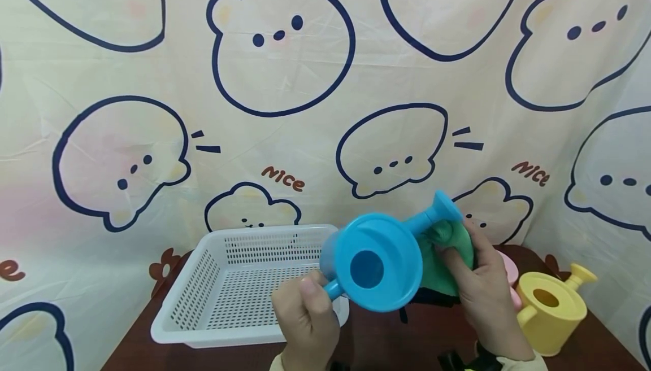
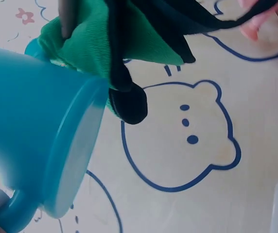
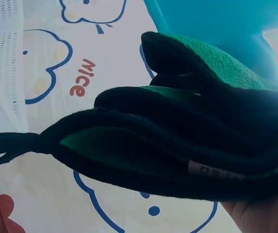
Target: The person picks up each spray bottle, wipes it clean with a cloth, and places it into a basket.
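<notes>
A blue toy watering can (image 1: 378, 262) is held up in front of the head camera, tilted so its round top opening faces me. My left hand (image 1: 307, 317) grips it by the handle at lower left. My right hand (image 1: 478, 280) holds a bunched green cloth (image 1: 448, 258) with dark edging against the spout, below the flared spout head. The right wrist view shows the folded dark edge of the cloth (image 3: 144, 145), with a small label and a loop. In the left wrist view, the can's pale base (image 2: 76, 160) faces sideways.
A white perforated basket (image 1: 193, 334) stands on the dark brown table (image 1: 386, 348), left of the can. To the right is a yellow toy watering can (image 1: 551, 309), with a pink object (image 1: 510, 269) partly hidden behind my right hand. A cartoon-printed curtain (image 1: 285, 145) surrounds the table.
</notes>
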